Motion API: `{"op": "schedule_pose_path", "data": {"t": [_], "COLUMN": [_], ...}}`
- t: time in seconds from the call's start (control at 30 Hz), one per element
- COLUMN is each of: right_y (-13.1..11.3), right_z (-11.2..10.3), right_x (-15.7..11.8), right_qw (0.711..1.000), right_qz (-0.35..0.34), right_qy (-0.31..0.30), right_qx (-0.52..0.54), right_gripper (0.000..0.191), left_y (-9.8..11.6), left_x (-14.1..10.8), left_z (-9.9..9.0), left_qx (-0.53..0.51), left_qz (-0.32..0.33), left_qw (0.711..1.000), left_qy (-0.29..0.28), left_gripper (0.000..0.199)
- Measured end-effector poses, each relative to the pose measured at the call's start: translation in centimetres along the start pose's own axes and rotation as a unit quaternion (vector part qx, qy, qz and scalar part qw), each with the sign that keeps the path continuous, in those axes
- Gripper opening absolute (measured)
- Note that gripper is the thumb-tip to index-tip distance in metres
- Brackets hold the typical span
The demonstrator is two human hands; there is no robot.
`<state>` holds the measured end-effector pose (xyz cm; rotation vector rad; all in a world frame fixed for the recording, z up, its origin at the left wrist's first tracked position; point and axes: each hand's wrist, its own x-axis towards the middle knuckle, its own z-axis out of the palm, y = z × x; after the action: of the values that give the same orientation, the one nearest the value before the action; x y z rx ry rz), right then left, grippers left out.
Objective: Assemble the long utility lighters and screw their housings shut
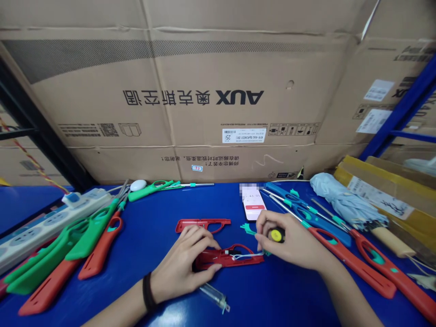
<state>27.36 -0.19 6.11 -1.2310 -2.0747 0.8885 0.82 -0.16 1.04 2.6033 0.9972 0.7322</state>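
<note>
My left hand (190,261) grips the end of a red lighter half-shell (223,261), thumb at the near edge and fingers over the far side. Inside this shell lie a black part and white wires (240,256). My right hand (289,238) is closed around a black-handled screwdriver (275,235) with a round yellow cap, seen end-on; its tip is hidden. Small green pieces (249,228) show beside those fingers. A clear fuel tank (214,295) lies just below my left hand. The other red half-shell (204,225) rests on the table beyond it.
Green lighters (91,236) and red lighters (100,250) lie at left beside a white power strip (51,222). A lit phone (254,204) lies behind my right hand. At right are more red lighters (354,263), blue lighters (316,220) and a folded umbrella (344,200). Cardboard (190,59) stands behind.
</note>
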Motion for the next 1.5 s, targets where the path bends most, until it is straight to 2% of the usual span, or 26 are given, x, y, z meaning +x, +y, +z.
{"op": "schedule_pose_path", "data": {"t": [0.1,0.23,0.3,0.47,0.6,0.77,0.93,1.07,1.2,1.4,1.5], "right_y": [0.0,0.0,-0.1,-0.6,-0.8,-0.4,-0.5,-0.8,-0.7,-0.2,0.0], "right_z": [-0.5,-0.9,-0.8,0.3,1.0,2.0,3.6,4.1,3.7,3.0,3.3], "right_x": [-0.2,-0.4,-0.3,-0.2,-0.4,-0.4,0.0,0.1,0.1,0.6,0.9], "right_qw": [0.998,0.994,0.997,0.998,0.991,0.980,0.972,0.970,0.977,0.990,0.985], "right_qz": [-0.026,-0.044,-0.030,0.021,0.016,0.042,0.023,-0.002,-0.026,-0.022,-0.032], "right_qy": [0.053,0.083,0.058,-0.059,-0.131,-0.180,-0.203,-0.193,-0.170,-0.063,-0.055], "right_qx": [0.019,0.051,0.044,-0.008,-0.021,-0.075,-0.118,-0.149,-0.127,-0.127,-0.163], "right_gripper": [0.008,0.010,0.009,0.004,0.019,0.036,0.024,0.018,0.012,0.013,0.013], "left_y": [-0.1,-0.2,-0.3,-0.8,-1.0,-1.1,-1.2,-1.1,-1.1,-1.0,-0.9], "left_x": [0.1,0.2,0.2,0.2,0.3,0.3,0.4,0.5,0.5,0.3,0.2], "left_z": [0.0,0.1,0.1,-0.2,-0.8,-1.0,-0.9,-0.9,-0.9,-0.4,-0.3], "left_qx": [-0.007,-0.023,-0.025,-0.015,-0.010,-0.008,-0.020,-0.028,-0.029,-0.036,-0.035], "left_qz": [-0.010,-0.016,-0.015,-0.008,0.011,0.017,0.013,0.010,0.014,0.016,0.015], "left_qw": [1.000,1.000,1.000,1.000,1.000,0.999,0.999,0.999,0.999,0.998,0.998], "left_qy": [-0.006,-0.011,-0.009,-0.007,-0.025,-0.026,-0.028,-0.035,-0.043,-0.042,-0.040], "left_gripper": [0.017,0.015,0.016,0.017,0.018,0.018,0.018,0.020,0.021,0.023,0.023]}}
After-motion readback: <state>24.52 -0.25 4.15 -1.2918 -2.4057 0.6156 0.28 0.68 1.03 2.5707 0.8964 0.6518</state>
